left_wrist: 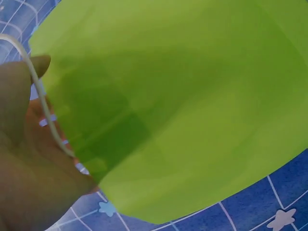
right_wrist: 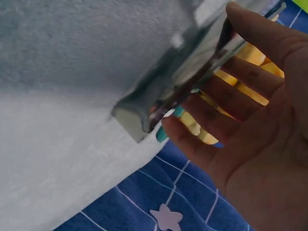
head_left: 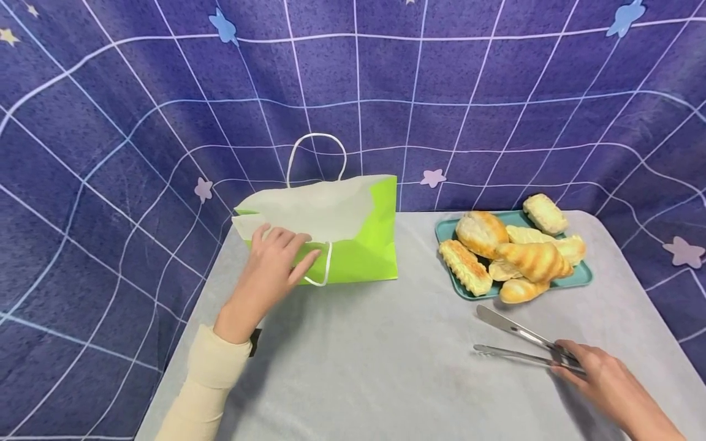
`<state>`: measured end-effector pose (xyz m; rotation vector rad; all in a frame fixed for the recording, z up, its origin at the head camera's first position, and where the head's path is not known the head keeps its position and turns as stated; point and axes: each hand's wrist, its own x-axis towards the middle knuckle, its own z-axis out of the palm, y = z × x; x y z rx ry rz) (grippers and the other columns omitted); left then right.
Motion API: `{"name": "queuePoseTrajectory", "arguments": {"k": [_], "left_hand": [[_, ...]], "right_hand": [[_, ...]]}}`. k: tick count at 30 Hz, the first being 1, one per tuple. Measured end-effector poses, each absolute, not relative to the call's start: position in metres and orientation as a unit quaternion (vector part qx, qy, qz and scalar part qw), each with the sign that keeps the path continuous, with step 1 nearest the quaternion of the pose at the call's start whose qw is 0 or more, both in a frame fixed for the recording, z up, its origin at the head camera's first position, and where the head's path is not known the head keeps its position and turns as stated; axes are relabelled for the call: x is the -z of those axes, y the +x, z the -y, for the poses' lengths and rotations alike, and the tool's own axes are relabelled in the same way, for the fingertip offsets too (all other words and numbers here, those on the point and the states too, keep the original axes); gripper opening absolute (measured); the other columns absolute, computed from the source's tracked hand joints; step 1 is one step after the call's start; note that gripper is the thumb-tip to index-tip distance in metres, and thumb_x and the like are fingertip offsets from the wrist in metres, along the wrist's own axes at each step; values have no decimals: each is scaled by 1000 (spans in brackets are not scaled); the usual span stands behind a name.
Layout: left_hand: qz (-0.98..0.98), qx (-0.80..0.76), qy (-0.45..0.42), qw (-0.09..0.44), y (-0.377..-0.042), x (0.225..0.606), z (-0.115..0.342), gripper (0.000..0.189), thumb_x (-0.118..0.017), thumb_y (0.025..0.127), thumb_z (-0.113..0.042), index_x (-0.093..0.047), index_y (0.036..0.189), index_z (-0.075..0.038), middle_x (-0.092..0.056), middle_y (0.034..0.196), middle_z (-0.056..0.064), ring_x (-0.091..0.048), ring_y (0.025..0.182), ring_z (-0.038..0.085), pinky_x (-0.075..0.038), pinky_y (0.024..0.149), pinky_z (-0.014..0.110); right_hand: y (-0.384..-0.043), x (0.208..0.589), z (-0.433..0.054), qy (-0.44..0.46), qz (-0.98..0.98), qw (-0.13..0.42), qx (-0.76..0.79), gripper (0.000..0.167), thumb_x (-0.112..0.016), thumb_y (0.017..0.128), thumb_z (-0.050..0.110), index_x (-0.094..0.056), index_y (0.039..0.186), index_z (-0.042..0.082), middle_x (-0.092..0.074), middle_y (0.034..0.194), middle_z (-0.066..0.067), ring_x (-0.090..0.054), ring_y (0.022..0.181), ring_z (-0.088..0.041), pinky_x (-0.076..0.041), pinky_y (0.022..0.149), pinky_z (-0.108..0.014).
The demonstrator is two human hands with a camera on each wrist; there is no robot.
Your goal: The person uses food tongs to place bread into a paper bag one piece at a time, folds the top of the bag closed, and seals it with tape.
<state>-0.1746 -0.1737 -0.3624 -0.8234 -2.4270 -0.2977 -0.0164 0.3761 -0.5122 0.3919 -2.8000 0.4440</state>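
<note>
A green paper bag (head_left: 364,260) with a white inner side and white cord handles lies at the centre left, its mouth towards the left. My left hand (head_left: 274,257) is at the mouth of the bag, fingers spread over the edge and thumb apart from them. In the left wrist view, a cord handle (left_wrist: 42,103) crosses in front of the left hand (left_wrist: 29,159), beside the green panel (left_wrist: 202,106). At the right, metal tongs (head_left: 515,329) point left with their arms spread. My right hand (head_left: 603,380) holds them at the joined end, thumb and fingers on either side.
A teal tray (head_left: 579,278) behind the tongs bears several breads, among them a croissant (head_left: 535,260) and a round roll (head_left: 481,234). A light grey cloth (head_left: 386,361) covers the table. Blue gridded fabric with stars (head_left: 386,73) hangs behind and at both sides.
</note>
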Motion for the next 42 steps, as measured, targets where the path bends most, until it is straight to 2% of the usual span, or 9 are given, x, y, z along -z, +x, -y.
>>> {"name": "queuePoseTrajectory", "arguments": {"k": [6, 12, 16, 20, 22, 24, 28, 33, 42], "left_hand": [[877, 111, -325, 336, -177, 371, 172, 25, -60, 97, -29, -61, 85, -7, -65, 79, 9, -62, 83, 31, -37, 99, 59], [872, 117, -322, 349, -177, 376, 173, 29, -59, 98, -29, -58, 82, -6, -63, 76, 9, -61, 82, 31, -37, 99, 57], [869, 121, -325, 352, -177, 380, 175, 28, -58, 98, -29, -59, 82, -5, -63, 77, 9, -60, 82, 31, -36, 99, 57], [867, 126, -326, 355, -178, 380, 176, 27, -57, 98, -27, -59, 84, -5, -62, 77, 9, -59, 82, 31, -36, 100, 57], [863, 133, -327, 361, -179, 380, 176, 26, -57, 98, -26, -59, 84, -4, -61, 76, 10, -59, 81, 32, -36, 99, 58], [858, 139, -329, 368, -180, 380, 176, 25, -58, 98, -24, -59, 84, -4, -60, 76, 10, -58, 81, 32, -36, 98, 58], [853, 143, -333, 375, -181, 379, 176, 23, -57, 97, -23, -57, 83, -4, -58, 74, 9, -57, 80, 32, -36, 97, 58], [854, 141, -331, 376, -182, 378, 177, 24, -57, 98, -23, -56, 82, -5, -57, 73, 9, -57, 80, 32, -36, 98, 58], [859, 138, -324, 371, -181, 383, 177, 25, -57, 98, -24, -57, 81, -6, -58, 73, 8, -57, 80, 31, -36, 100, 57]], "right_hand": [[-18, 516, -377, 159, 963, 152, -159, 50, -91, 60, 17, -68, 104, 10, -66, 84, 4, -63, 73, -18, -48, 64, -39], [-9, 503, -364, 129, 969, 118, -175, 42, -88, 71, 21, -70, 107, 9, -62, 90, 6, -56, 74, -1, -49, 60, -35], [1, 477, -352, 127, 969, 118, -174, 43, -87, 72, 21, -70, 110, 9, -64, 90, 7, -54, 72, 7, -47, 59, -25], [2, 443, -350, 137, 960, 175, -172, 51, -89, 68, 18, -70, 113, 9, -67, 87, 7, -59, 70, 3, -45, 60, -18], [-3, 428, -356, 142, 951, 224, -157, 47, -86, 74, 28, -70, 114, 9, -68, 84, 4, -60, 67, -1, -45, 58, -21], [-10, 416, -363, 137, 944, 271, -132, 49, -75, 84, 47, -71, 113, 7, -69, 81, -2, -59, 65, -5, -43, 53, -26], [-24, 404, -380, 109, 929, 343, -86, 79, -40, 93, 72, -70, 108, 0, -67, 77, -16, -56, 58, -22, -36, 49, -33], [-40, 403, -398, 89, 929, 352, -65, 87, -33, 94, 74, -67, 104, -5, -63, 77, -28, -58, 58, -44, -34, 52, -38], [-51, 410, -409, 82, 940, 326, -60, 91, -27, 91, 78, -65, 106, -3, -61, 78, -28, -57, 62, -47, -36, 49, -55]]}}
